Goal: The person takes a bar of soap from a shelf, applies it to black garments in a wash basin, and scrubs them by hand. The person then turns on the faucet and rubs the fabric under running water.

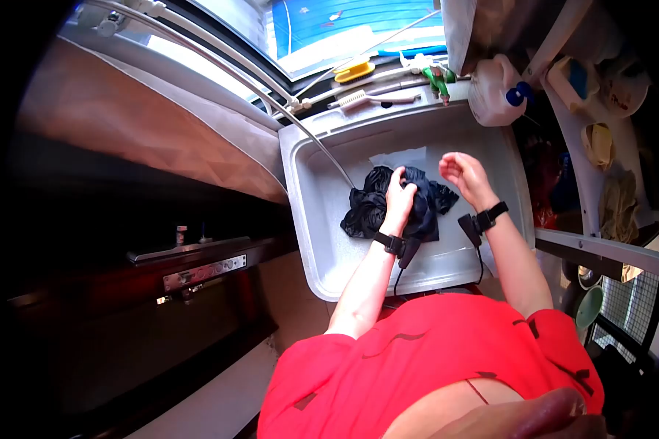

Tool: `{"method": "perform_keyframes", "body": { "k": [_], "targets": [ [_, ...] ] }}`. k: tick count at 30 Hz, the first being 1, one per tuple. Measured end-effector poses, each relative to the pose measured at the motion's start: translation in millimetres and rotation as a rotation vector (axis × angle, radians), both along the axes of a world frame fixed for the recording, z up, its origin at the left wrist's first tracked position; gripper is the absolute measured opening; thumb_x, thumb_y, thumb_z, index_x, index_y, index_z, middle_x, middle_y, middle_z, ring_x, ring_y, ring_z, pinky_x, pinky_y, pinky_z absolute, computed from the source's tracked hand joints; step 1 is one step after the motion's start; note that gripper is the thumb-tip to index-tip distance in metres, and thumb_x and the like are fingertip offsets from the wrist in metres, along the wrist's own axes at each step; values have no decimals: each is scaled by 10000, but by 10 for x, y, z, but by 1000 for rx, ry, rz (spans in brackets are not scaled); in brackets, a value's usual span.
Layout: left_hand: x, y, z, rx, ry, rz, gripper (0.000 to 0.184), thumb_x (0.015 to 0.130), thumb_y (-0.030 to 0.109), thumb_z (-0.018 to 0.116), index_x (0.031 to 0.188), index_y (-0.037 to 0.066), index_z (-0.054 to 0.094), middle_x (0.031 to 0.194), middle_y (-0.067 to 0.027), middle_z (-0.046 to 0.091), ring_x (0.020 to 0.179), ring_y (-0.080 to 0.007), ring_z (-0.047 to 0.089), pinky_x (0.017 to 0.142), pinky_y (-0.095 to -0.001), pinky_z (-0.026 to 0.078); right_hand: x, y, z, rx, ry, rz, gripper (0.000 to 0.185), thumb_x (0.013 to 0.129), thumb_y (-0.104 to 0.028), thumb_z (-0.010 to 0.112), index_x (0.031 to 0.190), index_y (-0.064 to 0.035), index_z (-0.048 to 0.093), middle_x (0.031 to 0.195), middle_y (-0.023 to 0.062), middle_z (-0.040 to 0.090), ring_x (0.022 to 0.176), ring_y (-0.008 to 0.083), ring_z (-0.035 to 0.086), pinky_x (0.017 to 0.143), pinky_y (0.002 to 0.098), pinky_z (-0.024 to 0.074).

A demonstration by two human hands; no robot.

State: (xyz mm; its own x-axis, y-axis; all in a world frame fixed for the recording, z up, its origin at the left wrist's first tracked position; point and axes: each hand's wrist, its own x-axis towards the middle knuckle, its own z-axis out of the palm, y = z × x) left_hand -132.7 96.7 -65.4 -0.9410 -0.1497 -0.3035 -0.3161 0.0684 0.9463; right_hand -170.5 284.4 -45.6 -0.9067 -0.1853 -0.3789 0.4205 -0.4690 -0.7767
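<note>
Dark, crumpled cloth (367, 211) lies in a bunch on the bottom of a grey sink basin (316, 249). My left hand (400, 197) is over the middle of the cloth, its thumb and fingers apart at the cloth's edge; part of the fingers is hard to make out. Up and to the right of the cloth, my right hand (466, 175) is raised with its fingers curled, and nothing shows in it. A thin grey hose (322, 150) runs down to the cloth's left side. Both wrists carry black straps with small devices.
Behind the basin are a white brush (359, 100), a yellow brush (354, 70) and a green tap (438, 82). A translucent jug (494, 91) stands at the back right corner. Shelves with a yellow soap bar (598, 145) and cloths are on the right. A dark cabinet is at left.
</note>
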Motion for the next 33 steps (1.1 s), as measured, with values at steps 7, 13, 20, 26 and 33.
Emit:
{"method": "perform_keyframes", "body": {
  "k": [7, 13, 20, 26, 33],
  "targets": [
    [-123, 159, 347, 143, 283, 104, 367, 770, -13, 490, 1125, -8, 585, 1067, -92, 602, 1008, -174, 544, 893, -272, 424, 111, -230, -136, 180, -393, -86, 656, 917, -635, 330, 1344, -161, 482, 1463, 87, 349, 1362, 307, 275, 1068, 549, 188],
    [157, 469, 584, -294, 407, -301, 527, 684, 247, 713, 1172, 117, 563, 1335, -165, 411, 1228, -354, 396, 1012, -431, 356, 176, -407, -450, -196, -201, 28, 525, 916, -554, 444, 1210, -125, 515, 1210, 110, 549, 1102, 243, 548, 938, 386, 464],
    [-336, 330, 11, -358, 291, 36, 301, 773, 253, 669, 947, 16, 601, 1002, -157, 575, 955, -336, 499, 837, -413, 405, 222, -648, -107, -603, -309, -75, 463, 990, -447, 348, 1172, -63, 530, 1146, 98, 599, 1028, 222, 588, 937, 369, 472],
    [25, 477, 125, -306, 406, -183, 370, 745, 262, 696, 998, 18, 579, 1018, -156, 552, 954, -333, 492, 839, -388, 392, 197, -260, -482, -479, -285, 97, 645, 926, -622, 323, 1167, -64, 541, 1134, 80, 594, 1078, 204, 556, 941, 376, 443],
    [-363, -216, -369, -62, 52, 57, 347, 826, 257, 685, 1026, -17, 608, 903, -60, 639, 819, -124, 582, 746, -272, 470, 269, -131, 612, 288, 232, 409, 559, 946, -390, 461, 1394, -63, 396, 1381, 74, 466, 1283, 179, 398, 1033, 328, 323]
  ]
}}
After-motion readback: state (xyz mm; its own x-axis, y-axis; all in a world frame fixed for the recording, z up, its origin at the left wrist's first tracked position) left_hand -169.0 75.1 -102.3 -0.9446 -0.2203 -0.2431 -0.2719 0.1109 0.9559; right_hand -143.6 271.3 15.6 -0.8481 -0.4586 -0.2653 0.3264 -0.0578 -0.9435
